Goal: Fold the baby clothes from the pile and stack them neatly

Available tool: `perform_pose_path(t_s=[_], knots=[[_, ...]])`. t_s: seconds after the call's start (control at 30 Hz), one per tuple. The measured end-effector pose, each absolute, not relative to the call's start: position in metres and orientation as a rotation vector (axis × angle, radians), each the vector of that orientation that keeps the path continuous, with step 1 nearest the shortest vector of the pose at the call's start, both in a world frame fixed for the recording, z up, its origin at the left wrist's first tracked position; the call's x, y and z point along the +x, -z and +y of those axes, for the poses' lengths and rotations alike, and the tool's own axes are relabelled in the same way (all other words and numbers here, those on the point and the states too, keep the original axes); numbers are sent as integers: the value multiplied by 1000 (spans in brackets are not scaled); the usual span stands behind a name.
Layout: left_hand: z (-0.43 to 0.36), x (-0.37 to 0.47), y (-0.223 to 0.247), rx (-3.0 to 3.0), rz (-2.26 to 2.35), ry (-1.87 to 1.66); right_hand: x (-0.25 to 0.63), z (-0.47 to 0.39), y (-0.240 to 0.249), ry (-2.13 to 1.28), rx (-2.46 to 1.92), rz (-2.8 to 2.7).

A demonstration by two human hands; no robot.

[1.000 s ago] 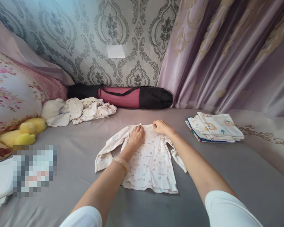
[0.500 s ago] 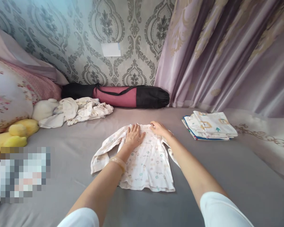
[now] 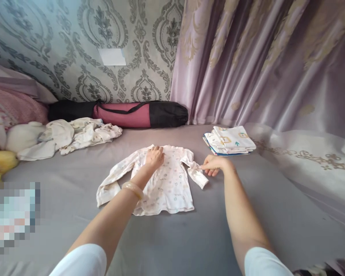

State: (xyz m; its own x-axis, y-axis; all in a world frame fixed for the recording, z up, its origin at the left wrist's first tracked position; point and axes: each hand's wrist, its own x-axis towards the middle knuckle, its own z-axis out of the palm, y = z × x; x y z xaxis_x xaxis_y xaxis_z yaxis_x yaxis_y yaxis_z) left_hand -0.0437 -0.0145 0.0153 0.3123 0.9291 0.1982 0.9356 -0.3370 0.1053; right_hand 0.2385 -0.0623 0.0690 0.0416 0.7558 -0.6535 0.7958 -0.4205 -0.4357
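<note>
Right grip (image 3: 214,165): fingertips at the right sleeve (image 3: 197,176); can't tell if I've pinched cloth.
Left grip (image 3: 155,156): fingers close together on the shirt near the neckline, pinch hidden.
Printed shirt (image 3: 172,188): laid out on the grey bedsheet (image 3: 166,245), folded stack (image 3: 232,140) beyond, to my right.
Change: right grip moved from neckline to sleeve.
Upshot: sleeve's workable; left probably steadies the body.
</note>
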Motion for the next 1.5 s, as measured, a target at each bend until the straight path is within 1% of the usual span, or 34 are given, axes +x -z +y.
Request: perform_pose_path(t_s=[0.1,0.2,0.4,0.57,0.7,0.87,1.03,1.13,1.27,1.4,1.5], knots=[[-16,-23,-21,-2697,-1619,416,231,-63,-64,1259,2158,1740],[-16,-7,-18,-2859,-1455,485,230,-62,-60,1195,2133,1839],[-10,13,-3,-2977,-1330,535,250,-69,-55,1420,2186,2092],[-10,28,11,-2928,-1391,531,271,-72,-56,1431,2455,2317],[-17,35,21,-2846,-1522,453,285,-75,-58,1498,2716,2211],[-24,37,20,-2821,-1553,381,307,-77,-47,1443,2891,2068],[-23,37,20,-2813,-1561,407,330,-73,-27,1275,2969,2046],[-22,37,22,-2814,-1548,388,339,-74,-23,1203,2996,2004],[-22,37,24,-2805,-1534,335,343,-78,-28,837,2954,1857],[-21,39,18,-2825,-1537,306,338,-79,-38,669,2941,1708],[-18,37,7,-2913,-1561,301,325,-78,-51,390,2959,1607]])
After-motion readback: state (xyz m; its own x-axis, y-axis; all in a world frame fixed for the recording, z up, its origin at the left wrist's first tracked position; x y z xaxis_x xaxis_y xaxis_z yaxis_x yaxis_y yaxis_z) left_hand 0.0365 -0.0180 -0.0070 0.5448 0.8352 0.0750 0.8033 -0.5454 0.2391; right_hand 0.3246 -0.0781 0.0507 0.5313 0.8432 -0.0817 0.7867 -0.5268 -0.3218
